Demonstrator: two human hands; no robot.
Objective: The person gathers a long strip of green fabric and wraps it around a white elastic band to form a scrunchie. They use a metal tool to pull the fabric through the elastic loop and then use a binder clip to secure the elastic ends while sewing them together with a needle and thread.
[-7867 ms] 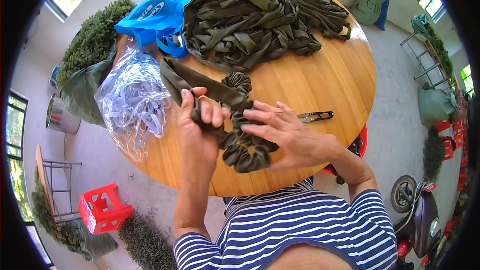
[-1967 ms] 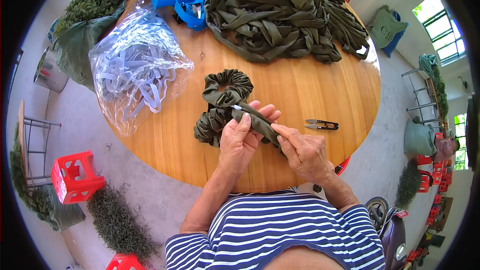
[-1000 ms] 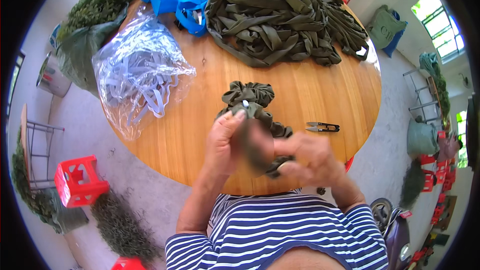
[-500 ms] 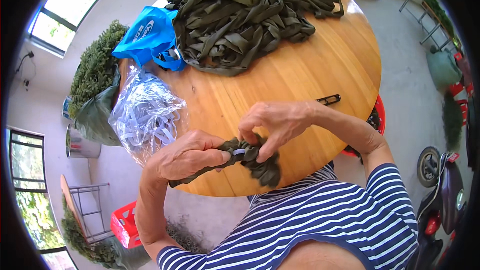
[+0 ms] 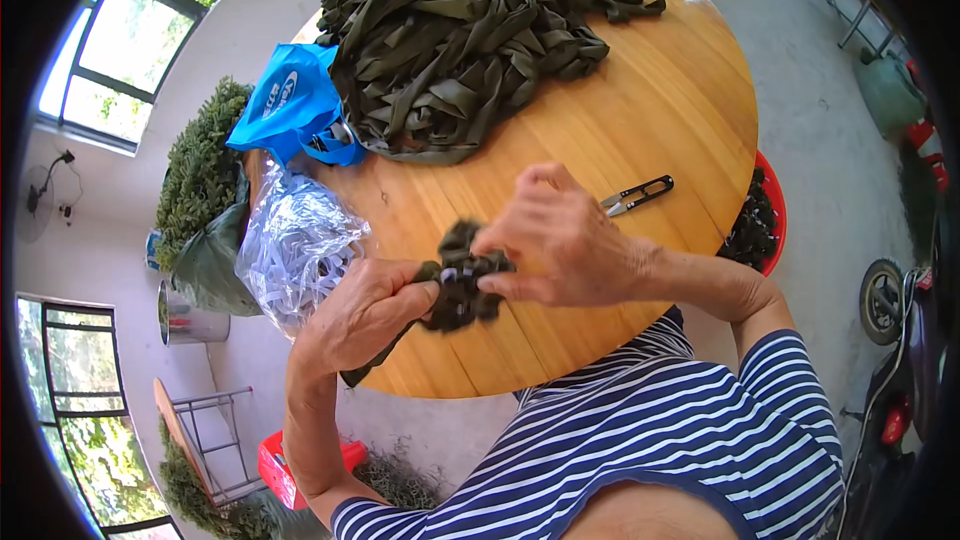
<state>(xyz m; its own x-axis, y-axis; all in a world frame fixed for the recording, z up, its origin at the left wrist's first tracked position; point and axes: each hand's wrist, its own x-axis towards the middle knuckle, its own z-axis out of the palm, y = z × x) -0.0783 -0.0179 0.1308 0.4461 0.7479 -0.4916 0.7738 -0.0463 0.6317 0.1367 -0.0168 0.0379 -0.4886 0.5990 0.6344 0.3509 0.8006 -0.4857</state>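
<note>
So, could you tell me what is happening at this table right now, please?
A person in a striped top holds a small bunched-up piece of dark green strap in both hands above the round wooden table. The left hand pinches one end and the right hand closes over the bundle. A big heap of the same green strapping lies at the far side, small black snips by the right hand, and a clear plastic bag on the left.

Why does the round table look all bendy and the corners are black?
Head view: the fisheye lens bends the wooden table and window frames toward the rim and leaves black corners; daylight is bright and the green strap bundle between both hands looks sharp.
</note>
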